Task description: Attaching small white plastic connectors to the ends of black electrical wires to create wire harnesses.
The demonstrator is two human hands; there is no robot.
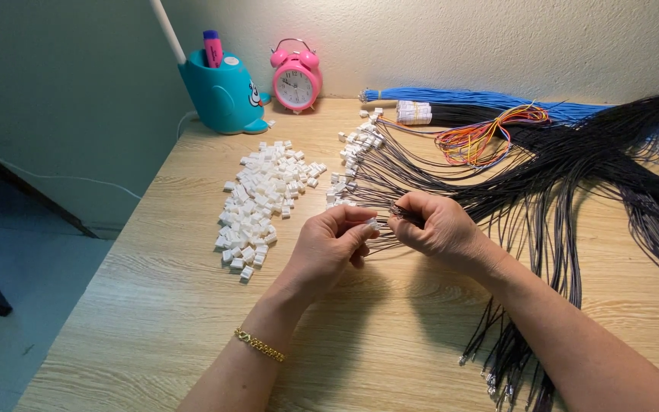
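Observation:
My left hand [335, 243] pinches a small white plastic connector [373, 224] between thumb and fingertips over the wooden table [154, 305]. My right hand [438, 229] grips the ends of a few black wires [402, 213] right beside that connector, almost touching it. A pile of loose white connectors [257, 204] lies to the left of my left hand. Several black wires fitted with white connectors [356, 156] fan out just beyond my hands. A gold bracelet [259, 345] is on my left wrist.
A large spread of black wires [596, 175] covers the table's right side. Blue wires [489, 99] and a multicoloured wire loop [482, 137] lie at the back. A teal pen holder [222, 95] and a pink alarm clock [296, 76] stand against the wall.

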